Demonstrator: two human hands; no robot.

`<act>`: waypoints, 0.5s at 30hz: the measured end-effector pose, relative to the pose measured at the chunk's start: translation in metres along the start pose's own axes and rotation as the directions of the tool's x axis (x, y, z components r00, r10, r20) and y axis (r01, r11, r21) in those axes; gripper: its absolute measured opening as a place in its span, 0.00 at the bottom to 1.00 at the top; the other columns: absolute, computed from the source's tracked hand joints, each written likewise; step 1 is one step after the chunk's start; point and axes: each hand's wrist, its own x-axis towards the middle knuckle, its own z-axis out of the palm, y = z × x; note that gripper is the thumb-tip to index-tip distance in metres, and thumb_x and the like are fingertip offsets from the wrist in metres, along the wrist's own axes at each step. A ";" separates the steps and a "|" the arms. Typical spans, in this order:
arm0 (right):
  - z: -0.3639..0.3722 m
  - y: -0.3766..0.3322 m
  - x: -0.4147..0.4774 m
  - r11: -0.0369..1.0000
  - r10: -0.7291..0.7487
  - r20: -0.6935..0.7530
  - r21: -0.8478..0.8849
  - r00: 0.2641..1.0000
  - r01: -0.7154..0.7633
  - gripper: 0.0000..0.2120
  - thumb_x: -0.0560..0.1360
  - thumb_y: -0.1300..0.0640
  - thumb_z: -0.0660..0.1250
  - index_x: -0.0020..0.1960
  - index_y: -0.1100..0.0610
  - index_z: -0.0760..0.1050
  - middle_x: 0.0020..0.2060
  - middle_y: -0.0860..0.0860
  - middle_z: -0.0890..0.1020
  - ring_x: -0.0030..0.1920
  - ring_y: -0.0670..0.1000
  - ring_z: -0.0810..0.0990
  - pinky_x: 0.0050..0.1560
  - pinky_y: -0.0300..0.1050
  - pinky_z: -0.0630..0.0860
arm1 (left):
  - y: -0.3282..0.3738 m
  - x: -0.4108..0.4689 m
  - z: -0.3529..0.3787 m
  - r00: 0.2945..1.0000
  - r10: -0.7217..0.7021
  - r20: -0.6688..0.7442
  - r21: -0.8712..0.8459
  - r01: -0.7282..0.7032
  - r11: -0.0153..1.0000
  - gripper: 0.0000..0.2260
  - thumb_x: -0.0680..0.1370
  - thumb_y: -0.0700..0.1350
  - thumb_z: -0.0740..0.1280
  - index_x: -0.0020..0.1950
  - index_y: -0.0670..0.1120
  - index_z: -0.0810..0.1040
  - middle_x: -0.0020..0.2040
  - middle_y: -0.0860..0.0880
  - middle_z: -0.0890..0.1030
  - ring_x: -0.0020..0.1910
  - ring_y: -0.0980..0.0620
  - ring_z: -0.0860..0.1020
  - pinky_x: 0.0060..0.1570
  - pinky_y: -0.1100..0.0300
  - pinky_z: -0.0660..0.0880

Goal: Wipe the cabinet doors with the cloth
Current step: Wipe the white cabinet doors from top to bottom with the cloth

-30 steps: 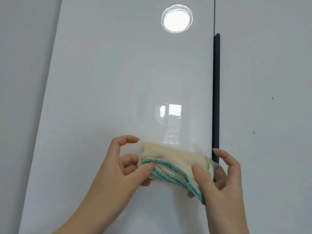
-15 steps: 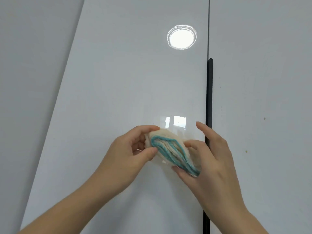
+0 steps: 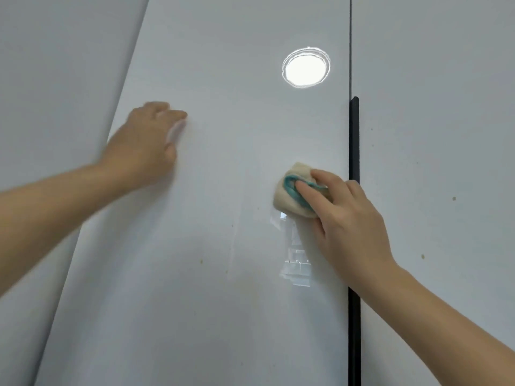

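Observation:
A glossy white cabinet door (image 3: pixel 211 246) fills the middle of the head view. A folded cream cloth with a teal edge (image 3: pixel 289 200) lies against it, just left of the black handle strip (image 3: pixel 354 174). My right hand (image 3: pixel 345 221) presses the cloth onto the door with its fingers laid over it, the thumb below. My left hand (image 3: pixel 147 140) is blurred, up at the left part of the same door, holding nothing; its fingers point toward the panel. Small brownish specks dot the door below the cloth.
A second white door (image 3: pixel 434 135) lies to the right of the handle strip, with a few small dark spots. A plain grey-white panel (image 3: pixel 55 79) slants at the left. A round lamp reflection (image 3: pixel 306 67) shines high on the middle door.
My left hand let go of the cloth and swung up to the left. The right hand alone now presses the cloth flat on the door, nearer the handle strip.

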 end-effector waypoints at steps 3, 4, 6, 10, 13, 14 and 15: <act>0.004 -0.001 0.005 0.998 0.046 0.017 0.034 0.999 -0.046 0.24 0.66 0.65 0.75 0.61 0.54 0.79 0.60 0.53 0.78 0.44 0.58 0.75 0.34 0.42 0.70 | -0.022 0.017 -0.013 0.989 0.011 0.149 0.113 -0.028 0.993 0.28 0.78 0.35 0.57 0.78 0.48 0.59 0.75 0.43 0.60 0.75 0.43 0.59 0.70 0.45 0.63; 0.005 -0.002 0.007 0.994 0.086 0.003 0.072 0.996 -0.086 0.22 0.67 0.64 0.76 0.60 0.54 0.79 0.59 0.53 0.78 0.44 0.59 0.75 0.34 0.43 0.72 | -0.025 0.019 -0.016 0.985 0.021 0.169 0.132 -0.044 0.990 0.28 0.78 0.35 0.55 0.79 0.49 0.58 0.76 0.44 0.59 0.75 0.43 0.60 0.70 0.46 0.63; 0.008 -0.009 0.007 0.976 0.140 -0.007 0.166 0.990 -0.137 0.20 0.68 0.64 0.75 0.58 0.55 0.79 0.57 0.53 0.79 0.46 0.58 0.76 0.37 0.46 0.75 | -0.029 0.019 -0.024 0.981 0.035 0.190 0.124 -0.059 0.991 0.28 0.79 0.35 0.55 0.79 0.52 0.58 0.79 0.47 0.58 0.76 0.45 0.60 0.72 0.50 0.60; 0.009 -0.010 -0.001 0.975 -0.047 0.014 0.217 0.999 0.043 0.17 0.66 0.66 0.75 0.53 0.56 0.81 0.55 0.52 0.80 0.47 0.57 0.78 0.36 0.45 0.76 | -0.049 0.026 -0.033 0.962 0.026 0.272 0.081 -0.050 0.995 0.26 0.82 0.44 0.60 0.77 0.60 0.57 0.80 0.56 0.51 0.78 0.54 0.55 0.75 0.58 0.50; 0.010 0.003 0.014 0.986 -0.055 -0.015 0.155 0.998 0.056 0.16 0.67 0.66 0.74 0.53 0.55 0.81 0.54 0.50 0.81 0.47 0.56 0.75 0.38 0.41 0.69 | -0.056 0.029 -0.030 0.948 0.048 0.315 0.089 -0.080 0.993 0.31 0.76 0.61 0.62 0.77 0.64 0.54 0.79 0.59 0.48 0.78 0.57 0.51 0.77 0.56 0.50; 0.012 0.001 0.016 0.983 -0.007 -0.026 0.186 1.000 0.012 0.16 0.67 0.67 0.74 0.53 0.55 0.81 0.54 0.49 0.81 0.48 0.56 0.74 0.39 0.43 0.70 | -0.056 0.030 -0.031 0.942 0.053 0.331 0.089 -0.087 0.992 0.34 0.72 0.65 0.61 0.76 0.64 0.53 0.79 0.59 0.47 0.78 0.57 0.50 0.77 0.55 0.50; 0.014 -0.001 0.012 0.976 0.011 -0.029 0.218 1.000 -0.005 0.16 0.67 0.68 0.73 0.52 0.55 0.81 0.53 0.49 0.81 0.48 0.56 0.74 0.42 0.45 0.72 | -0.056 0.030 -0.031 0.934 0.056 0.352 0.088 -0.092 0.992 0.37 0.69 0.67 0.61 0.76 0.65 0.52 0.79 0.59 0.46 0.78 0.58 0.49 0.76 0.56 0.50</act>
